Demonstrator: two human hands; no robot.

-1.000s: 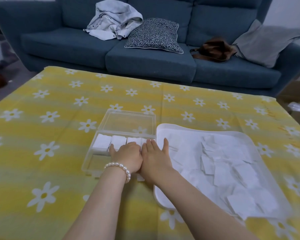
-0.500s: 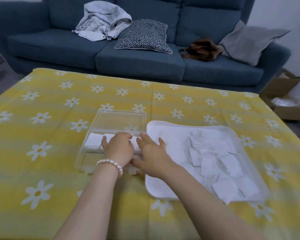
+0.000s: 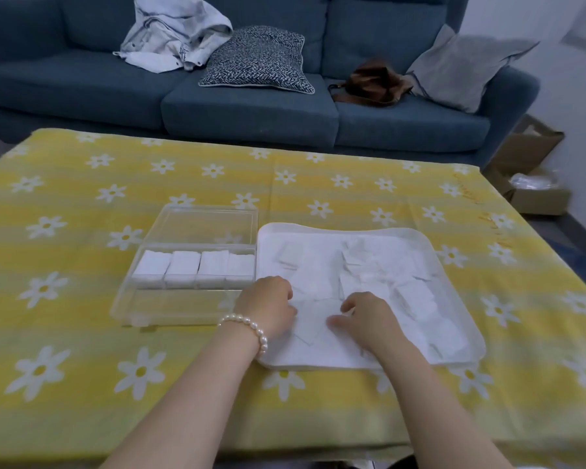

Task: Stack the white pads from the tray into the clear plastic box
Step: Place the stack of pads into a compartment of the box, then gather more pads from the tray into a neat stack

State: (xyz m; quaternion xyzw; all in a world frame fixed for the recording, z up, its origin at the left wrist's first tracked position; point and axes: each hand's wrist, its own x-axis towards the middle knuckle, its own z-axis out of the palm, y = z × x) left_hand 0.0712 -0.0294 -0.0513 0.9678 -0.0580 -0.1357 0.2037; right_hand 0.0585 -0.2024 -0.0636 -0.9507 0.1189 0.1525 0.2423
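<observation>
The clear plastic box lies open left of the white tray, its lid flat behind it. A row of several white pad stacks fills the box's far half; the near half is bare. Loose white pads lie scattered in the tray. Both hands are over the tray's near-left part. My left hand, with a pearl bracelet on its wrist, has curled fingers at the left edge of a pad. My right hand pinches the same pad's right side with thumb and fingers.
The table has a yellow daisy-print cloth. Behind it stands a blue sofa with a jacket, cushions and a brown bag. Cardboard boxes sit on the floor at the right.
Both hands have left the pad row in the box and moved right and nearer, into the tray. The stacks in the box are now uncovered.
</observation>
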